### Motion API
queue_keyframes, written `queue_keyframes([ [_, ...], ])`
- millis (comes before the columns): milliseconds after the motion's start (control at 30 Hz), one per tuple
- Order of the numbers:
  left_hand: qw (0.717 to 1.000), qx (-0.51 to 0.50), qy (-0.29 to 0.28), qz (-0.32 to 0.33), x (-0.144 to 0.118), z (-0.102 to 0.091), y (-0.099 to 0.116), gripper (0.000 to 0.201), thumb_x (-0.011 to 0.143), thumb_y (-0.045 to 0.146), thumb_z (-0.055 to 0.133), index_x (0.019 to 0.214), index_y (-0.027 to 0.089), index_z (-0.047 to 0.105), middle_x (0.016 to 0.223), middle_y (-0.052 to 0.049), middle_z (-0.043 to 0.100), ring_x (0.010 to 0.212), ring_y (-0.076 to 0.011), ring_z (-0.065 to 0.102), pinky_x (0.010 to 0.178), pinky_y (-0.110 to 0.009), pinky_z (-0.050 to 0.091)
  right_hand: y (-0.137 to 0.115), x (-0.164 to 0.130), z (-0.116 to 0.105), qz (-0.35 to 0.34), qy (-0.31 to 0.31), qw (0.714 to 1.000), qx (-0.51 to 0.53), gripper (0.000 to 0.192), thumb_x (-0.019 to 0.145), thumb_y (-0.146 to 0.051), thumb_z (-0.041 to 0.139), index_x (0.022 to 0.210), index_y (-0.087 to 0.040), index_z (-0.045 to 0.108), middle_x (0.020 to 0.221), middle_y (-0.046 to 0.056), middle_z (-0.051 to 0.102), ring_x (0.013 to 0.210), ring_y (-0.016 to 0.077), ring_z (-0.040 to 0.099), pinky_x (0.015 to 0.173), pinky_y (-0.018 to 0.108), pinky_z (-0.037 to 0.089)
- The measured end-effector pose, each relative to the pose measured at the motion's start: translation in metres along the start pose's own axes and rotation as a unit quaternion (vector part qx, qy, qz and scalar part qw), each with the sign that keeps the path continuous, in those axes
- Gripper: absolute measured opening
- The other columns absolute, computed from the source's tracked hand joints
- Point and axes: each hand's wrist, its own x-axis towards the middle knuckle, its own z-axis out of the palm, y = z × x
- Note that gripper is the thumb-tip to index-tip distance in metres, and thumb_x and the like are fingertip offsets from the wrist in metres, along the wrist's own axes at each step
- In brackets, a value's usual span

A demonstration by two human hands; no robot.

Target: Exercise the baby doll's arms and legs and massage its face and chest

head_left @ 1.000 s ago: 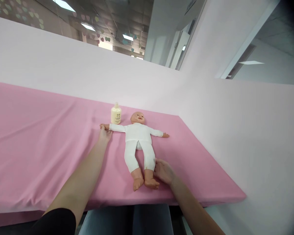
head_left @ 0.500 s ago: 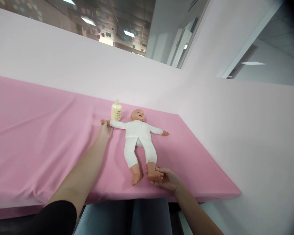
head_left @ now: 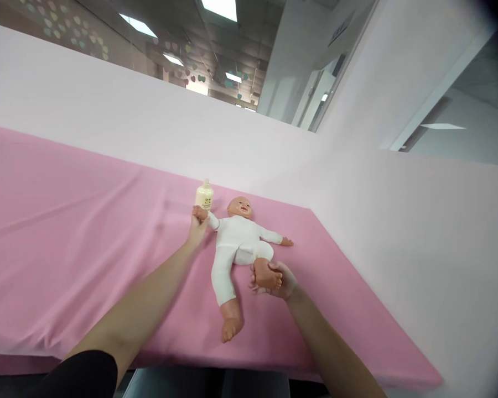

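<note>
Pink desk (head_left: 87, 232): left hand (head_left: 198, 229) clasps doll (head_left: 236, 243) wrist at eleven o'clock; right hand (head_left: 276, 279) clasps its bent foot; other leg flat.

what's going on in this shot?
A person is handling a baby doll in a white suit that lies on its back on a pink sheet. The left hand grips the doll's wrist near a small cream bottle. The right hand holds one doll foot, with that knee bent toward the body; the other leg lies straight.
</note>
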Motion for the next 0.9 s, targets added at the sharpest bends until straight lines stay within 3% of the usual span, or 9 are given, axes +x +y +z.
queue_keyframes([
  [100,0.987,0.12,-0.093,0.05,-0.013,0.006,0.004,0.037,0.081,0.023,0.059,0.117,0.021,0.047,0.128,-0.012,0.058,0.122,-0.0225,0.054,0.108,-0.042,0.04,-0.014,0.019,-0.007,-0.008,0.004,1.0,-0.007,0.033,0.081,-0.035,0.042,0.101,-0.011,0.055,0.082,0.008,0.067,0.071,0.0186,0.066,0.072,0.034,0.052],
  [267,0.908,0.271,-0.282,0.152,-0.029,0.011,0.013,0.036,0.083,0.03,0.058,0.118,0.021,0.057,0.131,-0.01,0.059,0.128,-0.0259,0.049,0.111,-0.048,0.036,-0.028,0.047,-0.031,-0.017,0.035,0.999,0.028,0.033,0.087,-0.039,0.038,0.098,-0.013,0.056,0.073,0.003,0.063,0.057,0.0119,0.058,0.058,0.024,0.049],
  [333,0.887,0.294,-0.309,0.176,-0.03,0.012,0.015,0.033,0.085,0.031,0.055,0.117,0.022,0.06,0.134,-0.01,0.057,0.131,-0.0265,0.046,0.112,-0.049,0.034,-0.03,0.054,-0.038,-0.023,0.056,0.997,0.044,0.035,0.089,-0.042,0.037,0.095,-0.013,0.055,0.068,0.001,0.058,0.051,0.0092,0.053,0.052,0.02,0.046],
  [433,0.878,0.311,-0.316,0.181,-0.029,0.012,0.016,0.033,0.086,0.031,0.055,0.117,0.022,0.061,0.133,-0.01,0.058,0.131,-0.0268,0.047,0.112,-0.048,0.034,-0.029,0.057,-0.043,-0.035,0.071,0.995,0.063,0.04,0.093,-0.043,0.03,0.092,-0.012,0.056,0.063,-0.002,0.052,0.047,0.0071,0.049,0.048,0.018,0.042],
  [567,0.907,0.3,-0.262,0.135,-0.028,0.01,0.016,0.041,0.084,0.035,0.058,0.122,0.021,0.057,0.13,-0.009,0.06,0.126,-0.0266,0.051,0.111,-0.046,0.036,-0.023,0.053,-0.05,-0.052,0.024,0.997,0.051,0.044,0.094,-0.044,0.024,0.095,-0.013,0.055,0.065,-0.001,0.055,0.051,0.0088,0.055,0.052,0.02,0.046],
  [667,0.947,0.267,-0.165,0.064,-0.021,0.006,0.012,0.046,0.083,0.041,0.06,0.123,0.02,0.054,0.121,-0.008,0.063,0.117,-0.0263,0.057,0.106,-0.045,0.041,-0.015,0.05,-0.062,-0.042,-0.095,0.995,0.007,0.043,0.085,-0.051,0.041,0.101,-0.013,0.053,0.067,0.001,0.061,0.053,0.0139,0.06,0.051,0.027,0.051],
  [767,0.989,0.13,-0.059,0.043,-0.006,0.0,0.005,0.051,0.079,0.042,0.066,0.122,0.021,0.051,0.126,-0.01,0.06,0.12,-0.0263,0.055,0.106,-0.042,0.041,-0.007,0.05,-0.072,0.004,-0.262,0.965,-0.024,0.059,0.069,-0.053,0.066,0.109,-0.011,0.054,0.076,0.006,0.068,0.061,0.0201,0.066,0.049,0.031,0.054],
  [900,0.998,0.011,0.052,-0.021,0.01,-0.01,-0.004,0.038,0.084,0.034,0.063,0.117,0.021,0.05,0.13,-0.011,0.056,0.123,-0.0244,0.054,0.105,-0.041,0.043,-0.002,0.052,-0.068,0.137,-0.394,0.906,-0.073,0.059,0.062,-0.041,0.081,0.106,-0.01,0.058,0.093,0.014,0.071,0.081,0.0274,0.071,0.064,0.036,0.058],
])
